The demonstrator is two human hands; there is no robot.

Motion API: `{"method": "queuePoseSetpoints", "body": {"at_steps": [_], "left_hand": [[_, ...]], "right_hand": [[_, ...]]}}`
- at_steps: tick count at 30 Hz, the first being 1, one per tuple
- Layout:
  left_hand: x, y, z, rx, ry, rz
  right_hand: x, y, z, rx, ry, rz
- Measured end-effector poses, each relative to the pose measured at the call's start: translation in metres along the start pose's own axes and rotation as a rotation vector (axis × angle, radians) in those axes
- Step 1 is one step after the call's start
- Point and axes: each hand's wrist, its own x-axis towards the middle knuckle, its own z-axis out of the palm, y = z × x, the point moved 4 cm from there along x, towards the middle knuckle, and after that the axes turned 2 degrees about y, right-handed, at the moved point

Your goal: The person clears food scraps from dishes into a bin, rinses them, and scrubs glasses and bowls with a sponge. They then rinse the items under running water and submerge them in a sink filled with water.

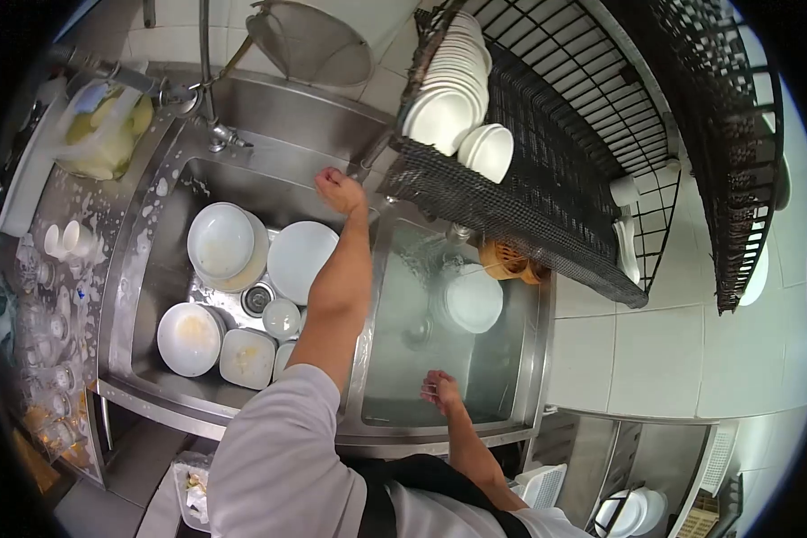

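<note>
My left hand (339, 190) is stretched over the back rim of the left basin, its fingers curled in, close to a metal pipe (374, 158). Whatever those fingers may hold is hidden. Low over the water of the right basin (394, 359) is my right hand (440, 391), with its fingers loosely apart and nothing in them. White plates (473, 299) lie under the water beyond it. Below my left arm, the left basin (152, 269) holds stained white bowls (221, 240), a white plate (301, 260), a square dish (247, 359) and a small bowl (282, 318).
A black rack (529, 170) with stacked white bowls (444, 117) overhangs the right basin. An orange basket (509, 260) sits under it. Glasses (49, 377) and white cups (70, 239) stand on the left counter. A faucet (224, 134) and a strainer (309, 43) are at the back.
</note>
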Motion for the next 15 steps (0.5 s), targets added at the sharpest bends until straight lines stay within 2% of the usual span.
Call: {"method": "queuePoseSetpoints", "body": {"at_steps": [1, 4, 5, 7, 9, 10, 12, 15], "left_hand": [[-0.001, 0.000, -0.005, 0.098, -0.071, 0.071], [0.009, 0.064, -0.036, 0.212, -0.137, 0.581], [0.016, 0.071, -0.038, 0.151, -0.170, 0.713], [0.029, -0.002, -0.004, 0.054, -0.300, 0.914], [0.031, 0.049, -0.002, -0.029, -0.604, 0.410], [0.037, 0.030, 0.006, -0.123, -0.504, 0.460], [0.050, -0.009, 0.022, -0.076, -0.484, 0.322], [0.053, -0.017, 0.022, -0.236, -0.461, 0.042]], "right_hand": [[0.002, 0.001, -0.004, -0.010, 0.010, -0.020], [0.012, -0.002, -0.012, -0.044, 0.029, -0.046], [0.010, -0.005, -0.013, -0.047, 0.033, -0.029], [0.015, -0.002, -0.016, -0.046, 0.051, -0.001], [0.024, 0.006, -0.022, -0.042, 0.075, 0.017], [0.031, 0.012, -0.025, -0.055, 0.022, 0.013], [0.057, 0.037, -0.035, -0.075, -0.091, 0.011], [0.087, 0.064, -0.037, 0.031, -0.033, 0.039]]}}
